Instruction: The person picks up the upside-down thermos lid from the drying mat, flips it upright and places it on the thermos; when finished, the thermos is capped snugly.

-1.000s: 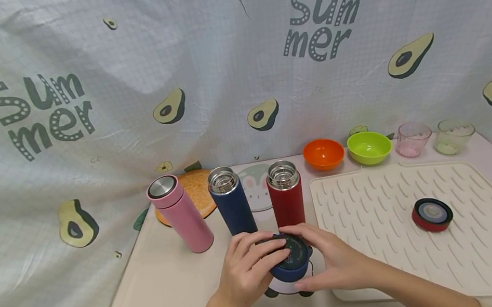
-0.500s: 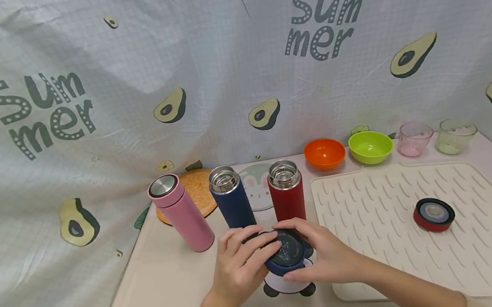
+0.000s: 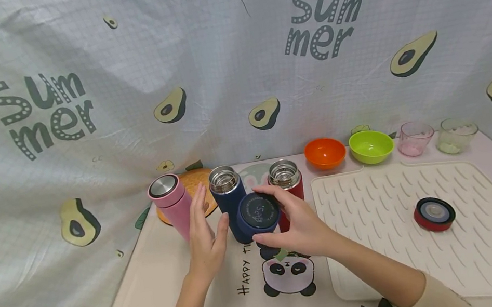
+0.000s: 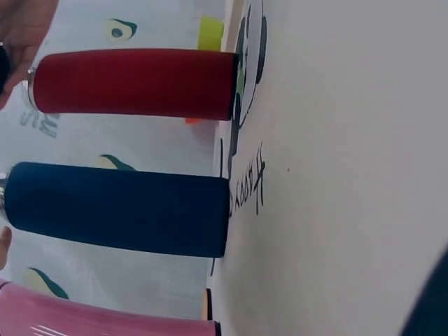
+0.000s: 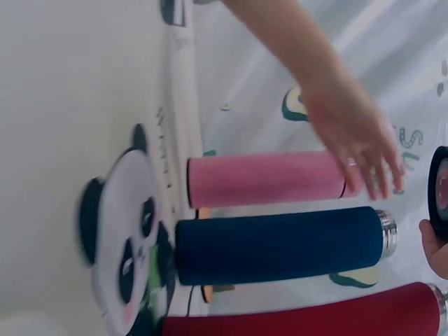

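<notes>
My right hand (image 3: 297, 222) pinches a dark blue bottle lid (image 3: 258, 213) between thumb and fingers, its black top facing up. In the head view the lid covers part of the blue bottle (image 3: 230, 203), which stands lidless with a bare steel rim. My left hand (image 3: 207, 240) is empty, fingers straight, in front of the pink bottle (image 3: 173, 205) and left of the blue one. The red bottle (image 3: 288, 179) stands lidless behind my right hand, partly hidden. All three bottles stand upright in the left wrist view, where the blue bottle (image 4: 119, 208) shows whole below its rim.
A red lid (image 3: 434, 214) lies on the ribbed cream mat (image 3: 384, 260) at right. Behind it stand an orange bowl (image 3: 324, 153), a green bowl (image 3: 371, 147), a pink glass (image 3: 414, 138) and a greenish glass (image 3: 456, 135). A printed curtain (image 3: 192, 40) hangs behind the table.
Both hands were on the blue lid over the panda print. The left hand has let go and moved left; the right hand has raised the lid and carried it toward the blue bottle.
</notes>
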Demonstrator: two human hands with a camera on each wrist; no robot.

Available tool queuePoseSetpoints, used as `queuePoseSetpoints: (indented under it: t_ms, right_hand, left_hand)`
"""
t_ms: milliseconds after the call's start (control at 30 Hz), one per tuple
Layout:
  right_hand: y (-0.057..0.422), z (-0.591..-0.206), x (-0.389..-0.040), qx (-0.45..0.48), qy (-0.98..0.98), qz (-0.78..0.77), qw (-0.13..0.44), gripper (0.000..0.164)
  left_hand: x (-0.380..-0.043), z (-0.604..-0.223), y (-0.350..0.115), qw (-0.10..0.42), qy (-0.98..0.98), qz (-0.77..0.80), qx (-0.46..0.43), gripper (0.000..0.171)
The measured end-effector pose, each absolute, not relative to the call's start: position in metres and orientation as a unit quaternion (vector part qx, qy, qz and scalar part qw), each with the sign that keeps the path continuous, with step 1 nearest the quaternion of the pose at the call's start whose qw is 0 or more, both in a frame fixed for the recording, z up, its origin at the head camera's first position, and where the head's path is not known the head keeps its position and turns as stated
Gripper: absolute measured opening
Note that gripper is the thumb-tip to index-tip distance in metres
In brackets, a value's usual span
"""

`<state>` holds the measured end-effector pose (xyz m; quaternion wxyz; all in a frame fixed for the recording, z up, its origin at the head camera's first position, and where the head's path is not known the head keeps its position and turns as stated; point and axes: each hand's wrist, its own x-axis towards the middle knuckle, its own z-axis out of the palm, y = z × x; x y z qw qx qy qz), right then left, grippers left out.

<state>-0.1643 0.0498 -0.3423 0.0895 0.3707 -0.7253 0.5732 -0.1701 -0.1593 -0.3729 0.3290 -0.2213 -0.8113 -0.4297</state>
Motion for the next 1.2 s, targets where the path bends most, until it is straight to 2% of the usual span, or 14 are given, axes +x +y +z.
queuePoseSetpoints:
  t_ms: [267,333,500,600,633,800,900,1100,1200]
  right_hand:
    - [0.018,-0.333,-0.183,0.377,-0.718,0.569,0.138,0.072]
    - [0.009,-0.331,-0.188,0.377,-0.717,0.565,0.155,0.072]
    - [-0.01,-0.328,-0.201,0.37,-0.727,0.544,0.198,0.072]
    - [-0.019,-0.33,-0.208,0.364,-0.734,0.535,0.206,0.071]
    - [-0.022,-0.33,-0.21,0.361,-0.737,0.533,0.206,0.071]
    - [-0.03,-0.334,-0.219,0.34,-0.75,0.529,0.205,0.069]
    - [-0.03,-0.335,-0.223,0.327,-0.751,0.538,0.2,0.067]
    - [-0.03,-0.337,-0.233,0.323,-0.734,0.563,0.198,0.065]
    - [-0.03,-0.339,-0.237,0.33,-0.721,0.577,0.199,0.063]
  left_hand:
    - [-0.194,-0.374,-0.163,0.181,-0.784,-0.578,-0.138,0.053]
    - [-0.195,-0.371,-0.161,0.16,-0.772,-0.6,-0.135,0.054]
    - [-0.207,-0.38,-0.16,0.156,-0.729,-0.643,-0.173,0.048]
    - [-0.217,-0.393,-0.161,0.147,-0.709,-0.67,-0.165,0.046]
    - [-0.22,-0.398,-0.161,0.143,-0.701,-0.681,-0.156,0.049]
    - [-0.226,-0.408,-0.16,0.147,-0.677,-0.709,-0.131,0.083]
    - [-0.228,-0.411,-0.158,0.144,-0.675,-0.711,-0.136,0.091]
    - [-0.227,-0.409,-0.156,0.12,-0.683,-0.704,-0.154,0.068]
    - [-0.232,-0.412,-0.159,0.114,-0.682,-0.704,-0.162,0.07]
